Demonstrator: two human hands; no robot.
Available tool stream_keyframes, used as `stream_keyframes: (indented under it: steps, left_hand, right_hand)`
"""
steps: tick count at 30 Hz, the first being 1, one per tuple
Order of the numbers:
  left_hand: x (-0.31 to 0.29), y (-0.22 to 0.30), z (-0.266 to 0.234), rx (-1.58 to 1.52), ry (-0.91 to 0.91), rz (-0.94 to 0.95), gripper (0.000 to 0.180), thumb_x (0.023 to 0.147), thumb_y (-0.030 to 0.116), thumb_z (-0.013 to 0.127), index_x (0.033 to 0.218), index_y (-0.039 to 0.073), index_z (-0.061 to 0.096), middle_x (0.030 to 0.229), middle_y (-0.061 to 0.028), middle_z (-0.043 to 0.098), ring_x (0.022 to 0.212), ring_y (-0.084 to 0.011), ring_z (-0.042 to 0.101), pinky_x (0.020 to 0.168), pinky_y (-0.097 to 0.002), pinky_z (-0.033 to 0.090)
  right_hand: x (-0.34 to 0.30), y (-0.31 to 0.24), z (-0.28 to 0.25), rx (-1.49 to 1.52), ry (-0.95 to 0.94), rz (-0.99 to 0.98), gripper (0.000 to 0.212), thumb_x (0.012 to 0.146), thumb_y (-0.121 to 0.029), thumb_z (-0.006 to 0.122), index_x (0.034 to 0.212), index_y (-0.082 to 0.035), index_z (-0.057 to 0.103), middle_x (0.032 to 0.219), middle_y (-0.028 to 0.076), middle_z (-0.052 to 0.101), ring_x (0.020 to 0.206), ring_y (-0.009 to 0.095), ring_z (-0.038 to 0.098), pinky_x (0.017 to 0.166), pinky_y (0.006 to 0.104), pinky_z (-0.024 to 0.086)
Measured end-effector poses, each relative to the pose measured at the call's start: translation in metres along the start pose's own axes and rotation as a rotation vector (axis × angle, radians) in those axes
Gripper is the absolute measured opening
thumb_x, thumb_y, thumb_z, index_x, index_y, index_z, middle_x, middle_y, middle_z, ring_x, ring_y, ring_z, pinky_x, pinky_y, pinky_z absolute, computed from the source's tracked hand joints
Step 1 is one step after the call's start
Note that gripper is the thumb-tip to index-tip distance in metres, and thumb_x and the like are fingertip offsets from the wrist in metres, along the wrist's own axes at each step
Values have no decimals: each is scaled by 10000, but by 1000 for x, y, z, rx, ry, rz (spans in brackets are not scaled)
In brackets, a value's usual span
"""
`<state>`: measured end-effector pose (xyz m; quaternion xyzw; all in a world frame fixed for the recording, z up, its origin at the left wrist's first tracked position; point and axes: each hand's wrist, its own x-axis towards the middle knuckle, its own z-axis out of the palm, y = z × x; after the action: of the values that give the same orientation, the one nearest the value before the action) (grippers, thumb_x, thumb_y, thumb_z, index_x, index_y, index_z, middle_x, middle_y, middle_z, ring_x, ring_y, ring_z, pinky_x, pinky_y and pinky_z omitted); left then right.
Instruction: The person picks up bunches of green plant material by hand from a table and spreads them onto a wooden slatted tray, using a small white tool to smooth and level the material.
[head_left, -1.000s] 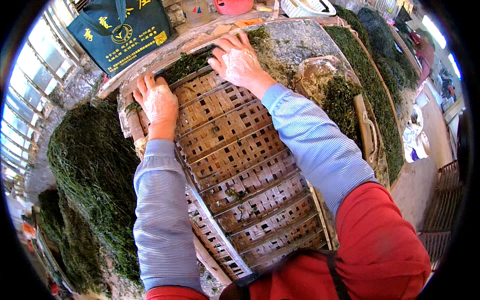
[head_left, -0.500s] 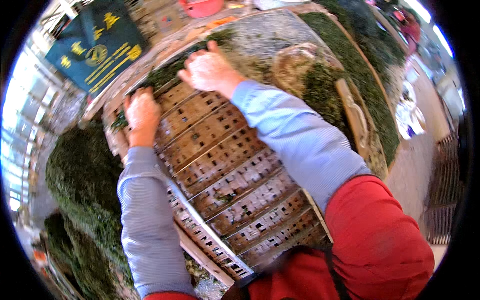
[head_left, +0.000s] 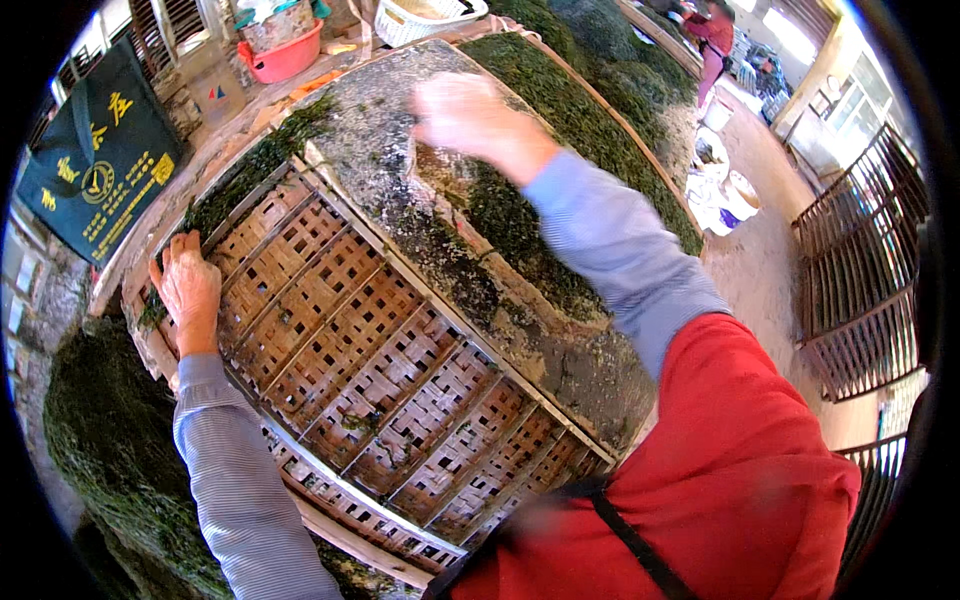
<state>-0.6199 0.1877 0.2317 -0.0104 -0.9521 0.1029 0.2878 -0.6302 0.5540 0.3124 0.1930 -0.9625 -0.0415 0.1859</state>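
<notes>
- Head view: your left hand [head_left: 188,292] holds the tray's [head_left: 330,300] far-left corner.
- Your right hand [head_left: 465,112], farther right: blurred, can't tell its grip.
- Tray, near: green scraps [head_left: 358,422] inside.
- Red tub [head_left: 285,60], far: pale vessel [head_left: 278,25] inside.

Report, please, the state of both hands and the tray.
Left hand at tray, upper left corner. Right hand blurred, apart from tray. Greens along tray's far edge, few scraps on it.

A workshop by its look, dark green plant matter [head_left: 595,75] in bulk heaps, a worn worktop [head_left: 375,90], a large woven tray [head_left: 290,260], slatted racks [head_left: 860,260] beside a hard floor [head_left: 755,260], another person [head_left: 714,38] in the background.
</notes>
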Motion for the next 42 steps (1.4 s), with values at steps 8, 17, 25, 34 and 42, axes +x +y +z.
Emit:
stream_keyframes:
  steps: [8, 17, 25, 34, 42]
  left_hand:
    - [13, 1, -1, -164, 79, 264, 441, 754, -25, 405, 1165, 103, 507, 1271, -52, 458, 1206, -206, 394, 1042, -398, 241]
    - [5, 7, -1, -51, -29, -89, 406, 716, 68, 514, 1119, 100, 551, 1178, -80, 529, 1114, -221, 475, 1009, -502, 226]
    - [5, -8, 6, -134, 145, 169, 432, 715, 16, 490, 1134, 112, 537, 1210, -40, 511, 1163, -217, 432, 1012, -429, 254]
    - [4, 11, -2, 64, 102, -149, 270, 678, 126, 540, 937, 82, 599, 1038, -84, 579, 1018, -242, 514, 911, -468, 302]
    - [17, 5, 1, -50, -71, 83, 411, 723, 58, 476, 1121, 124, 555, 1145, -70, 560, 1113, -210, 491, 1009, -469, 251]
  right_hand:
    - [-37, 92, 56, 270, 55, -179, 189, 652, -63, 640, 837, -33, 615, 739, 116, 621, 673, 255, 605, 613, 338, 493]
    - [91, -32, 15, 1308, 177, 73, 124, 772, -24, 602, 885, 25, 593, 705, 113, 634, 530, 152, 623, 443, 247, 515]
    - [99, -46, 30, 559, -5, -154, 334, 754, -182, 664, 1012, 11, 574, 805, 125, 632, 679, 199, 638, 580, 314, 539]
    - [-5, -10, 67, 200, 98, -137, 465, 751, -116, 524, 1199, -50, 418, 926, 224, 576, 710, 311, 605, 670, 391, 509]
    - [34, -10, 41, 179, 93, -79, 153, 750, -162, 510, 764, -42, 604, 737, 169, 616, 710, 345, 606, 652, 427, 487]
